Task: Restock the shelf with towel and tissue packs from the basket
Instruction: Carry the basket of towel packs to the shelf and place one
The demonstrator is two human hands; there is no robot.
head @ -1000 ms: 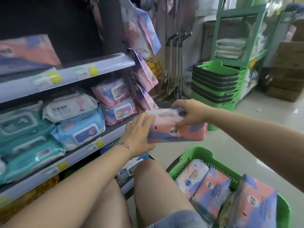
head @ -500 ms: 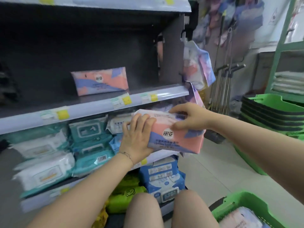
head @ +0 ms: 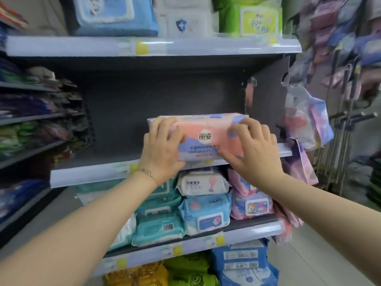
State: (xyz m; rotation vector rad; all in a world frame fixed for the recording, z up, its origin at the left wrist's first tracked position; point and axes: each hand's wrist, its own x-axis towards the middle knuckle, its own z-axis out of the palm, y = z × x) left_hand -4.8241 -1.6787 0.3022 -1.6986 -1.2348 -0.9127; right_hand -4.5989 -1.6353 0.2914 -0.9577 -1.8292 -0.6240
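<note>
Pack point(head: 208, 139): a pink and lilac soft-towel pack is sitting upright at the front right of the dark middle shelf point(head: 92, 176), its lower edge touching the shelf's front rail.
Left hand point(head: 162, 149): it is gripping the pack's left end, fingers curling over the top corner; a thin bracelet point(head: 147, 172) is showing at the wrist.
Right hand point(head: 253, 149): it is grasping the pack's right end, fingers spreading over the front and top.
Shelf below: teal, white, blue and pink wipes packs point(head: 204, 213) are lying stacked in piles.
Shelf above: blue, white and green packs point(head: 250, 16) are standing in a row.
Right side: more pink and lilac packs point(head: 307, 118) are hanging beside the shelf end.
</note>
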